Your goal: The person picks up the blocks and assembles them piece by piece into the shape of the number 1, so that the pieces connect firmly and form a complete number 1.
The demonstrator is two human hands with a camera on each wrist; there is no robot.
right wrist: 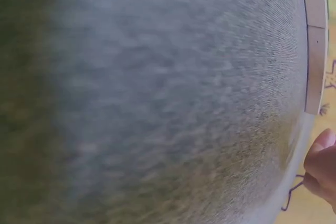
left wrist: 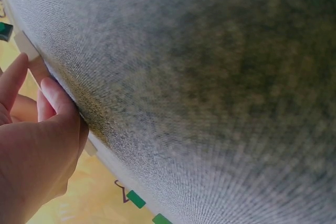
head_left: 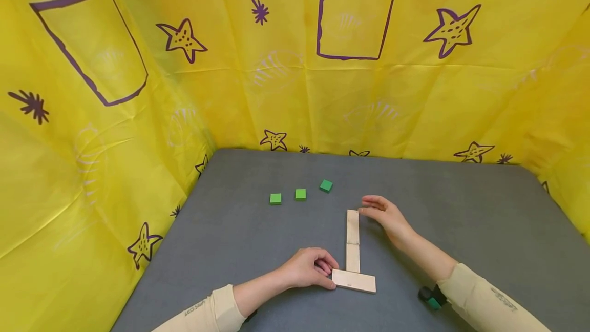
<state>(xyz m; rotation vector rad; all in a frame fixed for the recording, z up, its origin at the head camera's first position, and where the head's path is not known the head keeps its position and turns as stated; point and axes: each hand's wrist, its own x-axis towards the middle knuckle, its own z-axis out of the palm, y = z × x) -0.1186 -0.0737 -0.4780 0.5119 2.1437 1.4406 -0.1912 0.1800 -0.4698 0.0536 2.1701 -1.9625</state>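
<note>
Three pale wooden planks lie flat in an upside-down T in the head view. One is the crosswise plank [head_left: 354,281] at the near end. Running away from it, end to end, are a middle plank [head_left: 353,258] and a far plank [head_left: 352,225]. My left hand [head_left: 306,269] pinches the left end of the crosswise plank [left wrist: 30,56] between thumb and fingers. Beside the far plank's upper right corner is my right hand [head_left: 386,218], fingers loosely extended; whether they touch it is unclear. The right wrist view shows that hand [right wrist: 321,169] just past the plank's end.
Beyond the planks sit a light green square block [head_left: 275,199], another light green block [head_left: 300,195] and a darker green block [head_left: 326,186], in a loose row. A yellow patterned curtain [head_left: 286,101] borders the grey table [head_left: 221,229] at the back and sides.
</note>
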